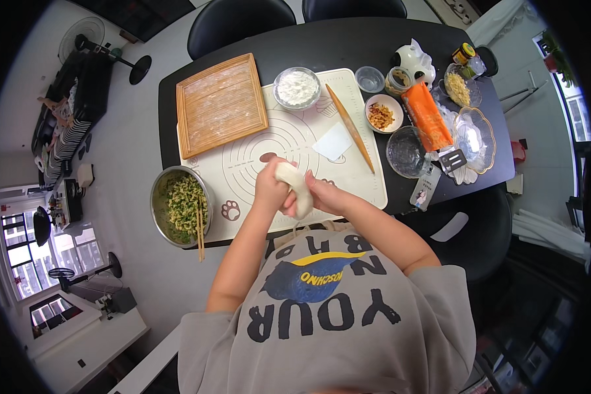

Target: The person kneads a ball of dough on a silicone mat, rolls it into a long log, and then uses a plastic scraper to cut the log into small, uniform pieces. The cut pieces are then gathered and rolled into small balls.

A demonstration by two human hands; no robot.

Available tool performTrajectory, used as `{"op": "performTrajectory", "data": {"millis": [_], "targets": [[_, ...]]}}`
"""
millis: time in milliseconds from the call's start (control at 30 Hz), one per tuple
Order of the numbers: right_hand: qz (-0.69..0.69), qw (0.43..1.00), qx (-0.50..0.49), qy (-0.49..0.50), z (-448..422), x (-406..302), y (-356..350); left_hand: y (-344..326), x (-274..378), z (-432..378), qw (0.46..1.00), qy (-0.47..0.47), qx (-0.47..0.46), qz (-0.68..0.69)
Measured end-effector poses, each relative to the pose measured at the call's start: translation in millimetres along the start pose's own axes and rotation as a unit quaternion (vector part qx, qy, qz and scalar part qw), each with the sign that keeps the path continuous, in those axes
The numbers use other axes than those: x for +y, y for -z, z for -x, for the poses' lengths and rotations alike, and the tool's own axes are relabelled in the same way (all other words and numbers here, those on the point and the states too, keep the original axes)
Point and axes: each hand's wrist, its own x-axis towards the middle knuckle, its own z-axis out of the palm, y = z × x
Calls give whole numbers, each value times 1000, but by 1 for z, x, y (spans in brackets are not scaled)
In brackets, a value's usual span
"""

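A thick, smooth band of white dough (299, 189) is held up over the front part of a pastry mat (246, 197) with printed circles. My left hand (271, 187) has its fingers wrapped around the dough's left side. On the other side, my right hand (325, 193) grips it, thumb upward. The dough bends in a curve between both hands; the fingers hide part of it. Beyond the hands, a white dough scraper (332, 142) lies flat on the mat. A tapered wooden rolling pin (349, 128) rests slantwise to its right.
At left stands a steel bowl (157, 184) of chopped green-and-yellow filling with chopsticks (200, 229). A floured wooden tray (221, 106) and a bowl of flour (297, 87) are farther back. On the right are a small bowl (398, 106), an orange packet (427, 115) and a glass bowl (407, 152).
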Motion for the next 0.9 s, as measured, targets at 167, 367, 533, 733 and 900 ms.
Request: {"op": "performTrajectory", "data": {"millis": [167, 367, 533, 733, 900], "targets": [[124, 991, 21, 51, -6, 12, 17, 0, -1, -1, 977, -104, 31, -184], [153, 972, -39, 172, 1, 9, 6, 0, -24, -1, 968, 126, -14, 218], [-62, 997, -36, 3, 4, 0, -3, 2, -7, 9, 998, 8, -25, 53], [83, 996, -19, 38, -1, 3, 9, 2, -16, 4, 987, -65, 56, -139], [121, 986, -44, 104, 3, 5, 7, -7, -20, 4, 989, 76, 44, 121]]}}
